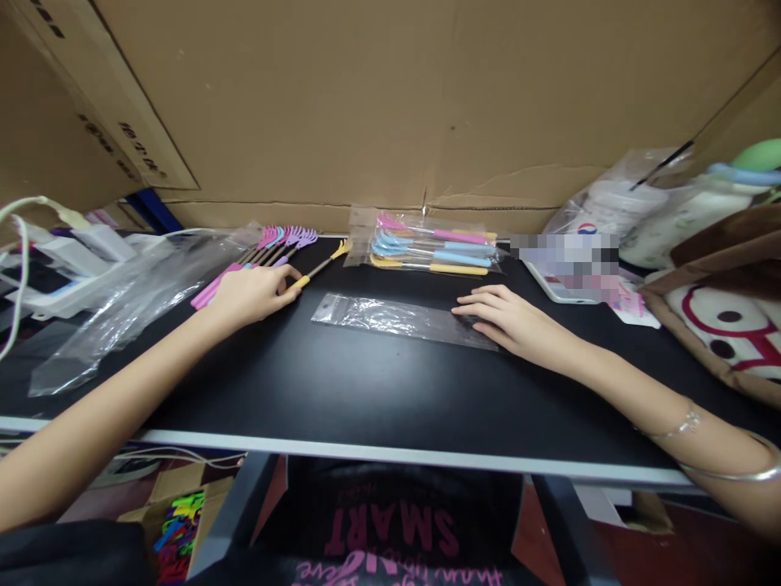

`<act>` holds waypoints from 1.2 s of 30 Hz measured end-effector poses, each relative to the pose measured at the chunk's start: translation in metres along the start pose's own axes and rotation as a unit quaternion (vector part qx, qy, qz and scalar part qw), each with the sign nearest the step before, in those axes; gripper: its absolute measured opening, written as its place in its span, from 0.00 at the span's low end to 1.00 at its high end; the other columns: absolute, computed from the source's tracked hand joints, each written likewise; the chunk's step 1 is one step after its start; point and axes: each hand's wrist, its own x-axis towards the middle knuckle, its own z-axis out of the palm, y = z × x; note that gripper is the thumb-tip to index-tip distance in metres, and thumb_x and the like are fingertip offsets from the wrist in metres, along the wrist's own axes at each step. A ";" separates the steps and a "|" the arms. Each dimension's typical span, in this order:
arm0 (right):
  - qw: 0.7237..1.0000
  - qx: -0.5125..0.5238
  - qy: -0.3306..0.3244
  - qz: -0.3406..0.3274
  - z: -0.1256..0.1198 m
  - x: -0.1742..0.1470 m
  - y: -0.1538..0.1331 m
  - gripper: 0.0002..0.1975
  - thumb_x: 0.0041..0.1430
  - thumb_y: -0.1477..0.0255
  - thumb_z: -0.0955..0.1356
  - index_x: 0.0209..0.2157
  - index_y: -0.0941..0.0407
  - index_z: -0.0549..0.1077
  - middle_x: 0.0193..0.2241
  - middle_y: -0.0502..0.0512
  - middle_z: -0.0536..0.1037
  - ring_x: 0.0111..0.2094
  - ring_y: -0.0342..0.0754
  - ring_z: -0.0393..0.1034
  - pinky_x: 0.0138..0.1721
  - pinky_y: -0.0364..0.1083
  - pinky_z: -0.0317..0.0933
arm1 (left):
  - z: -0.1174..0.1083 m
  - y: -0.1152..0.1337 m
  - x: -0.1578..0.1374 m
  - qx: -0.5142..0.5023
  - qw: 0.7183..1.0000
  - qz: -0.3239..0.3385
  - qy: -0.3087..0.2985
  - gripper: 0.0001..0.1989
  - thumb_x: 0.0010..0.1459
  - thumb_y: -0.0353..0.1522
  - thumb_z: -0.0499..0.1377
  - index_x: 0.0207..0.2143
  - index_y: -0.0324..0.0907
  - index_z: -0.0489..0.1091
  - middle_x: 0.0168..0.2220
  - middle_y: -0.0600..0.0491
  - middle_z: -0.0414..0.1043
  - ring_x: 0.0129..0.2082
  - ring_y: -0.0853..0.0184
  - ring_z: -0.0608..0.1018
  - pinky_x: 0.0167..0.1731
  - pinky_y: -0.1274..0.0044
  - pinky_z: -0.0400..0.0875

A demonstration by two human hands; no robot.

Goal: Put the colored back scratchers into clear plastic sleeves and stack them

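Observation:
My left hand (259,291) is closed on the yellow handle of a back scratcher (322,264), whose small yellow claw points away to the right. Beside that hand lies a row of pink, blue and purple back scratchers (281,238), partly hidden by it. A clear plastic sleeve (390,316) lies flat in front of me. Over its right end rests my right hand (509,319), fingers stretched out and apart. Behind the sleeve, several bagged back scratchers (433,248) in pink, blue and yellow are piled together.
More clear sleeves (146,293) lie at the left, next to a white power strip (85,277) with plugs. A phone (561,281), a bagged cup (616,203) and a brown plush bag (720,301) stand at the right. A cardboard wall (366,106) closes off the back of the black table (378,399).

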 end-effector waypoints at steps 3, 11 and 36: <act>1.000 -0.005 0.012 0.000 -0.004 0.001 -0.004 0.17 0.70 0.69 0.62 0.54 0.55 0.76 0.52 0.62 0.80 0.57 0.59 0.69 0.56 0.61 0.68 | -0.004 -0.002 -0.002 -0.011 1.000 -0.020 -0.003 0.23 0.62 0.45 0.50 0.53 0.46 0.72 0.40 0.47 0.81 0.42 0.50 0.81 0.32 0.71 0.68; 0.997 0.026 0.057 0.048 -0.017 0.009 -0.031 0.17 0.69 0.69 0.61 0.55 0.54 0.74 0.51 0.65 0.78 0.56 0.58 0.71 0.55 0.59 0.69 | -0.009 -0.004 -0.018 -0.268 0.959 0.034 0.083 0.26 0.64 0.52 0.47 0.52 0.43 0.67 0.39 0.49 0.76 0.39 0.58 0.77 0.38 0.71 0.70; 0.800 0.519 0.161 0.254 -0.028 0.039 -0.040 0.21 0.60 0.48 0.69 0.34 0.52 0.66 0.25 0.48 0.74 0.27 0.46 0.73 0.34 0.48 0.72 | -0.001 0.144 -0.008 -0.198 0.903 0.368 0.105 0.18 0.66 0.41 0.60 0.55 0.45 0.71 0.55 0.51 0.77 0.54 0.61 0.78 0.46 0.75 0.71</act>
